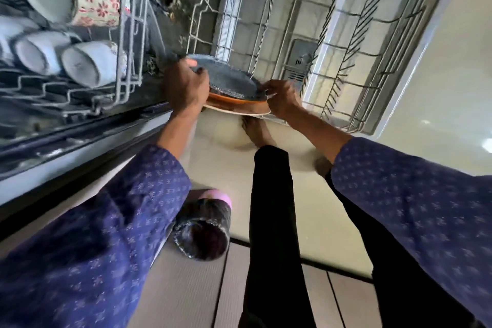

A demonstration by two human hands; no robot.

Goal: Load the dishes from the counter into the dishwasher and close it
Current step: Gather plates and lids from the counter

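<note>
Currently both hands carry a stack of plates (pixel 234 93) over the pulled-out lower rack (pixel 332 42). Left hand (pixel 186 88) curls round the stack's near-left rim; right hand (pixel 282 100) pinches the opposite rim. Grey plate on top, orange beneath, white lowest. Mugs (pixel 87 61) lie in the upper rack (pixel 127 34).

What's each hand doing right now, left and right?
Left hand: grips the left edge of the stack of plates, thumb on the dark top plate.
Right hand: grips the stack's right edge.
</note>
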